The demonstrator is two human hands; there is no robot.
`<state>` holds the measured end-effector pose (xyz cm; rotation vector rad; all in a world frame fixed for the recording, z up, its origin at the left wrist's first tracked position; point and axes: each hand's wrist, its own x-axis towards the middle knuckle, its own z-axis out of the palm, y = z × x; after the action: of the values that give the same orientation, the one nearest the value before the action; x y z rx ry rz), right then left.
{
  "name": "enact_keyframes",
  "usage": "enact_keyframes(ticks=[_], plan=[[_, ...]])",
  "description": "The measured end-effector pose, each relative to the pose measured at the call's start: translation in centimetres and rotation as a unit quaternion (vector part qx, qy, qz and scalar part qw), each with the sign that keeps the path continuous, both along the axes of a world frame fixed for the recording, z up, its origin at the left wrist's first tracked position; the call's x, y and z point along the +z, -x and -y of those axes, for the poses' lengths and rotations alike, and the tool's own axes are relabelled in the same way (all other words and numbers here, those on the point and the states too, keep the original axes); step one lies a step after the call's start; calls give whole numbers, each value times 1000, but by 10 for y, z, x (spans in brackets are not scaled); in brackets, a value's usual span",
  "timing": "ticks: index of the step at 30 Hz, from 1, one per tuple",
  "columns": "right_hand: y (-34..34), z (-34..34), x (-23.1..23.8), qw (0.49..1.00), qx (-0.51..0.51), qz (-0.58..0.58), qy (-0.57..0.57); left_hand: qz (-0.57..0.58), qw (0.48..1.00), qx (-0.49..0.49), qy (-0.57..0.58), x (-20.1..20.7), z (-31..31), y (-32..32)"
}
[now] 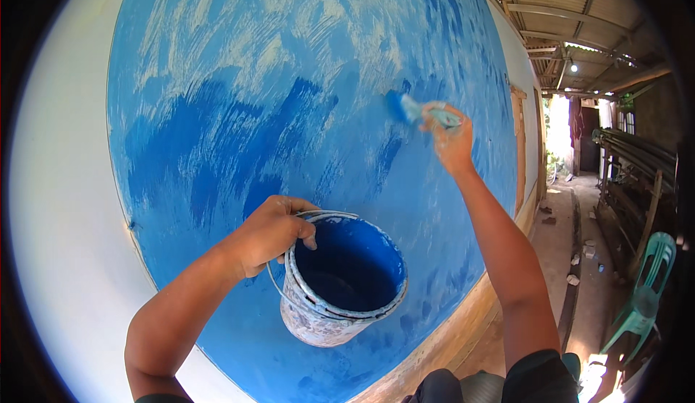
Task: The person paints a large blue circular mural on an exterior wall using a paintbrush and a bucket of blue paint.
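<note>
My left hand (274, 233) grips the rim of a paint-smeared white bucket (323, 323), thumb over the edge. The bucket tilts toward me and its inside is coated with dark blue paint (347, 262). A wire handle hangs at its left side. My right hand (450, 137), raised to the right of the bucket, is closed around the pale handle of a paintbrush (414, 109). Blue bristles lie against or very close to the wall (311, 150); exact contact cannot be told. Streaks of light and dark blue cover this wall, with pale patches showing higher up.
A white wall (65, 186) borders the blue area on the left. Along the wall's foot runs a tan ledge (441, 331). To the right, a passage floor (550, 251) holds scattered rubble, a green plastic chair (644, 294) and stacked poles (637, 153).
</note>
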<state>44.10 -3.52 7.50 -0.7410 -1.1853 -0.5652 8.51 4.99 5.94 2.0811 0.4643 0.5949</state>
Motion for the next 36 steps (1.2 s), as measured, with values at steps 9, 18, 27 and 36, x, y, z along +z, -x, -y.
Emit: enact_keyframes(ticks=[9,18,27,36], plan=[[99,-26,-17,976,-131,156,-77,13,998,-19,53,16,-14,-9],[21,-27,50,987,-43,19,-153,4,997,-21,71,17,-12,-20],[31,-45,26,985,-106,113,-73,27,997,-7,70,9,-15,-38],[-20,3,37,963,-95,253,11,44,996,11,77,0,5,-58]])
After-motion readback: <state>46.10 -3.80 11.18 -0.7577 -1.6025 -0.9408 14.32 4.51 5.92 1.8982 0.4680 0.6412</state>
